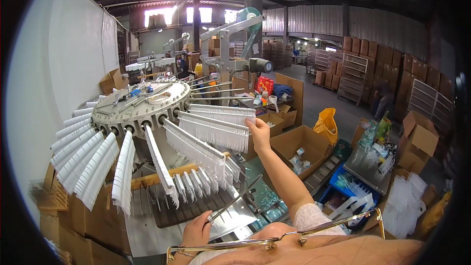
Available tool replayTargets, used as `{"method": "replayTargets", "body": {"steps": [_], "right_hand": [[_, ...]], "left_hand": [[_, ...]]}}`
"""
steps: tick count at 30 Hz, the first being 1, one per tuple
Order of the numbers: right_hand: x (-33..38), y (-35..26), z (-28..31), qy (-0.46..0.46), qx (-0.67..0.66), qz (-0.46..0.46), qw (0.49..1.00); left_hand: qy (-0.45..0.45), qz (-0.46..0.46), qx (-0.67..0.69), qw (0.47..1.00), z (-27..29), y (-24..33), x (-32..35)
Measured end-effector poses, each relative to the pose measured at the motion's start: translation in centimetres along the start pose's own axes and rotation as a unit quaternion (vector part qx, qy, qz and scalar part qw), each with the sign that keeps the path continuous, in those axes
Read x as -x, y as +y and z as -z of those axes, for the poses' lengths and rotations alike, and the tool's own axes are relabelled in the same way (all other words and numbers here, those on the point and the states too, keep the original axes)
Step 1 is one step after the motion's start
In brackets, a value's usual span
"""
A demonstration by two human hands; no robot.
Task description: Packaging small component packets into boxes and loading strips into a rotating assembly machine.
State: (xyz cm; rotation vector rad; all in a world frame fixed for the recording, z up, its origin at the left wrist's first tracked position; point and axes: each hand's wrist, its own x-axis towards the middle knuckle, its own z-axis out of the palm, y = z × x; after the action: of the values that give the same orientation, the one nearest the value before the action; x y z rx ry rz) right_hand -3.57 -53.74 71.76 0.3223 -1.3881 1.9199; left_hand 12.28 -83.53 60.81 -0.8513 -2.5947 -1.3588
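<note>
A round grey machine wheel (140, 105) carries spoke-like rods hung with rows of white plastic pieces (216, 135). My right hand (258, 132) reaches up and pinches the outer end of one such loaded rod. Low in front, my left hand (197, 230) grips a bare metal rod (235, 198) that slants up to the right. Beneath the wheel, a slatted wooden rack (169, 208) holds more white pieces standing upright.
Open cardboard boxes (299, 145) stand on the floor to the right, along with a yellow bag (326, 123), a blue crate (346, 181) and a grey table (365, 169) with small items. Stacked cartons (392, 54) line the far wall. A white wall panel (54, 68) runs along the left.
</note>
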Motion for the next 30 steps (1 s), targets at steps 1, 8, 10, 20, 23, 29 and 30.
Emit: {"method": "replayTargets", "body": {"steps": [1,8,10,20,23,29,30], "right_hand": [[0.1,0.0,-0.1,0.0,0.001,0.001,1.0],[0.4,-0.1,-0.1,0.008,0.006,-0.003,1.0],[0.1,0.2,0.2,0.008,-0.002,0.006,1.0],[0.0,0.4,0.1,0.012,0.001,0.003,1.0],[0.2,0.2,0.1,0.014,0.001,0.005,1.0],[0.2,-0.1,0.3,0.013,0.01,0.006,1.0],[0.2,-0.1,0.2,0.013,0.009,0.008,1.0]], "left_hand": [[-0.001,0.002,-0.001,1.0,0.0,-0.1,0.0],[0.0,-0.006,-0.009,1.0,0.1,-0.3,0.3],[0.002,-0.022,-0.009,1.0,0.0,-0.4,0.4],[0.005,-0.028,-0.01,1.0,0.0,-0.8,0.7],[-0.002,-0.018,-0.008,1.0,0.0,-0.8,0.7],[-0.011,-0.003,0.001,1.0,-0.4,-1.4,0.5],[-0.008,-0.008,-0.001,1.0,-0.5,-1.4,0.5]]}}
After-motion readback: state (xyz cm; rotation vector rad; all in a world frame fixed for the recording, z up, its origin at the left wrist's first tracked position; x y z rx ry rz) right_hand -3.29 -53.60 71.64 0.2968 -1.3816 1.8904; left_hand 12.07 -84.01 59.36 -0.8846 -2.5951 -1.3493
